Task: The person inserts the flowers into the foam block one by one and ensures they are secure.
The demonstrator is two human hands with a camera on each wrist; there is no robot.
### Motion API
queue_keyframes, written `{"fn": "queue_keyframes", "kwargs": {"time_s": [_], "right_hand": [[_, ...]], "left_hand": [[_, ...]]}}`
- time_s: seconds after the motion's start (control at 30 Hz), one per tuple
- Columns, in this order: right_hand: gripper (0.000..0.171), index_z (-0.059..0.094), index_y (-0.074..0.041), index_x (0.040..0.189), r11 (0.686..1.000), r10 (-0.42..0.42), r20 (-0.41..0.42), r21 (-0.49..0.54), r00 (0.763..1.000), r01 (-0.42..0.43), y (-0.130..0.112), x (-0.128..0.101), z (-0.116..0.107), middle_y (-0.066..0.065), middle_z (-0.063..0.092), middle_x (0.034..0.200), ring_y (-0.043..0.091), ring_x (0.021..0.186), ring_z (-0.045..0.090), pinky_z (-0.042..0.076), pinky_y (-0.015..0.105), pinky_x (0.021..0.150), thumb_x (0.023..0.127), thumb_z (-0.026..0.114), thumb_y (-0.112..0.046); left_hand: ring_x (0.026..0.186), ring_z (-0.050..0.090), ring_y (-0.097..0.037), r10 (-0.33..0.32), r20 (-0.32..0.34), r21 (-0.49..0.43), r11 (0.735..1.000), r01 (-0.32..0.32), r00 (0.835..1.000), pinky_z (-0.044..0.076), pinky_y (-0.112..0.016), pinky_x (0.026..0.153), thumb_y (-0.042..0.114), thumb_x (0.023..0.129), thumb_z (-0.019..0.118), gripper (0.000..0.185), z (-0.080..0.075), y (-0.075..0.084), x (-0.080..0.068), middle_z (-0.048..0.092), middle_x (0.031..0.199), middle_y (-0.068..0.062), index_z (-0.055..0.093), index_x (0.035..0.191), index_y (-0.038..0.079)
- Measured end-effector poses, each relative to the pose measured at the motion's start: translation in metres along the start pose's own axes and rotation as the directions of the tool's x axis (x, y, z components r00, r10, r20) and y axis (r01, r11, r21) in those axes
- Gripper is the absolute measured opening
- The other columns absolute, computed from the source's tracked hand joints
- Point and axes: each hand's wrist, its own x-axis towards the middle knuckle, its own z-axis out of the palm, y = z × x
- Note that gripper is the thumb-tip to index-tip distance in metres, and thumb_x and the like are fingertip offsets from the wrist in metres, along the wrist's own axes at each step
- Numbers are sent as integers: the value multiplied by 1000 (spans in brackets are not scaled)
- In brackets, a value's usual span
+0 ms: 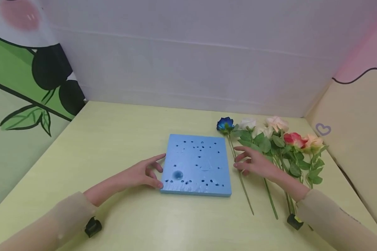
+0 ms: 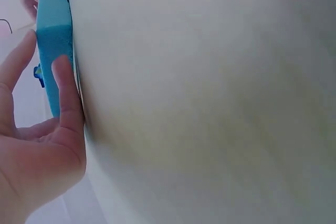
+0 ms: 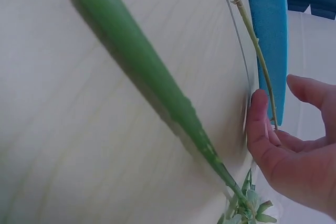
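Note:
A light blue foam board (image 1: 213, 161) with several small holes and one large round hollow lies flat on the table. At its left side is my left hand (image 1: 143, 174), with forefinger and thumb touching the board's edge. My right hand (image 1: 254, 163) hovers right of the board, fingers loosely spread and apart from it. Beside those fingertips lies the stem (image 1: 245, 190) of a blue rose (image 1: 225, 124), its bloom pointing away. In the right wrist view, that stem (image 3: 257, 45) runs between thumb and fingers, without being pinched.
To the right lie several artificial roses: white (image 1: 247, 123), pale pink (image 1: 277, 123), red (image 1: 295, 139) and peach (image 1: 314, 142), with leafy stems partly under my right forearm. A pale wall (image 1: 188, 69) stands behind the yellowish table (image 1: 119, 132), with painted panels on both sides.

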Motion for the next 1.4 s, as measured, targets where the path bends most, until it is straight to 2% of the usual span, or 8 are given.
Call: {"fn": "queue_keyframes", "kwargs": {"time_s": [0.13, 0.33, 0.57, 0.7, 0.9, 1.13, 1.4], "right_hand": [[67, 26, 2, 152, 1000, 15, 2, 20, 1000, -15, -1, 2, 0, 29, 56, 122, 24, 91, 68, 60, 35, 73, 96, 61, -12], [64, 25, 0, 153, 998, 32, 22, 50, 999, -33, -4, 4, -1, 29, 57, 119, 23, 84, 67, 60, 34, 70, 98, 55, -5], [64, 22, 1, 154, 995, 51, 45, 86, 998, -55, -4, 4, -2, 29, 66, 114, 20, 78, 69, 60, 33, 69, 99, 53, -2], [64, 22, 2, 154, 991, 60, 58, 117, 997, -67, -3, 6, -2, 27, 68, 110, 19, 79, 70, 60, 33, 70, 98, 54, -1], [60, 26, 7, 151, 985, 77, 64, 149, 995, -86, -1, 9, -2, 28, 67, 112, 19, 80, 71, 61, 34, 72, 98, 53, 0], [56, 31, 6, 149, 987, 75, 57, 138, 996, -82, -2, 11, -5, 30, 65, 114, 20, 82, 71, 61, 35, 72, 98, 52, 1], [54, 35, 1, 149, 994, 57, -8, 96, 998, -56, -24, 18, -16, 32, 63, 117, 26, 90, 69, 61, 35, 75, 98, 55, -2]], "left_hand": [[91, 69, -19, -17, 16, -26, 1000, 18, 1000, 56, -27, 83, 23, 81, 82, 97, -1, 0, -1, 53, 123, -15, 23, 158, 12], [91, 70, -19, -35, 10, -62, 997, 36, 999, 57, -30, 85, 19, 81, 81, 97, -2, 5, -2, 52, 126, -18, 22, 158, 13], [87, 69, -19, -71, 4, -111, 991, 71, 997, 58, -31, 83, 17, 82, 80, 98, 1, 8, -3, 51, 130, -19, 21, 159, 22], [90, 70, -19, -72, 21, -146, 986, 74, 997, 58, -31, 84, 18, 83, 79, 98, 3, 6, -3, 49, 132, -18, 18, 159, 24], [94, 70, -18, -73, 21, -150, 986, 76, 997, 58, -30, 84, 18, 83, 79, 100, 5, 6, -5, 47, 133, -18, 16, 160, 24], [96, 69, -19, -59, 33, -172, 983, 64, 998, 58, -32, 86, 16, 84, 78, 100, 7, 5, -8, 44, 135, -19, 14, 160, 29], [96, 69, -19, -40, 41, -161, 986, 46, 998, 58, -31, 85, 16, 84, 78, 99, 7, 5, -9, 45, 135, -20, 15, 160, 29]]}}
